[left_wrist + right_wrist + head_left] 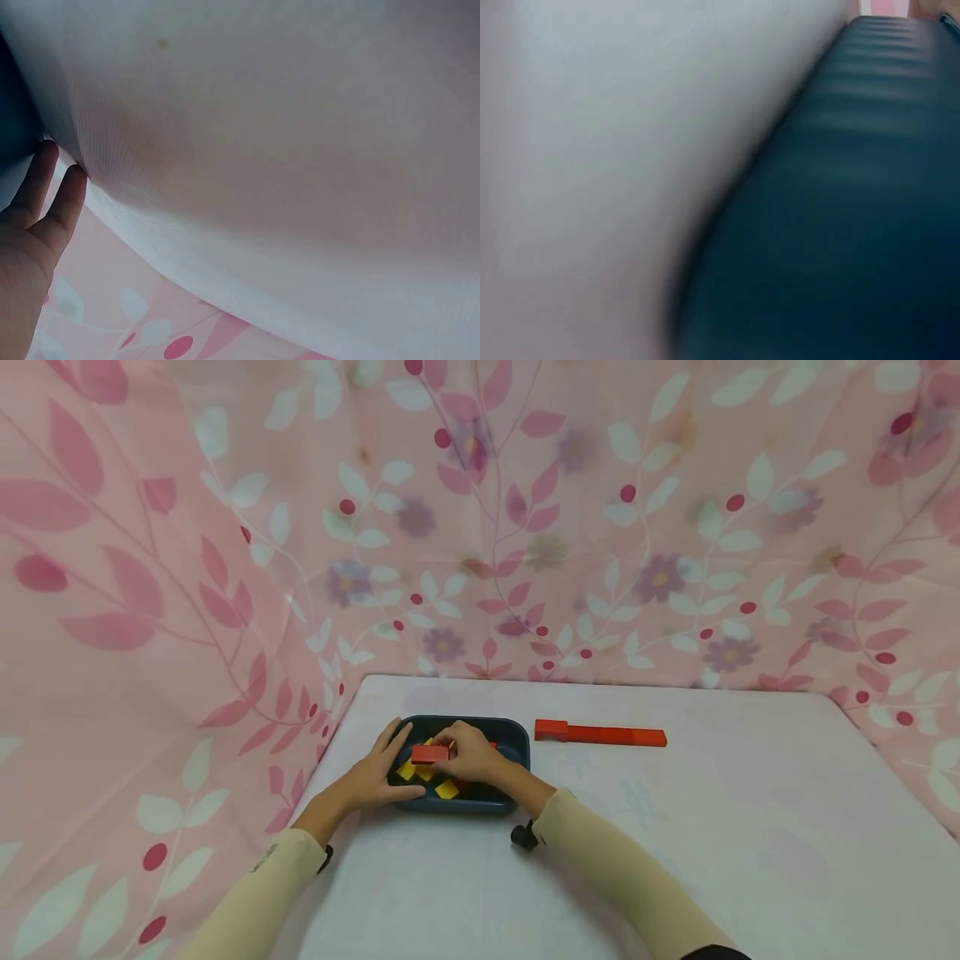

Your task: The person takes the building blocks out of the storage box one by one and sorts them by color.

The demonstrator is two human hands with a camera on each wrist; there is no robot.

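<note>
Looking down, we see the right hand with its fingers bent, pinching a red block over the dark blue box. The left hand rests on the box's left end, its fingers spread wide and nearly straight. We see yellow blocks inside the box. On the white table, right of the box, lies a long red strip.
</note>
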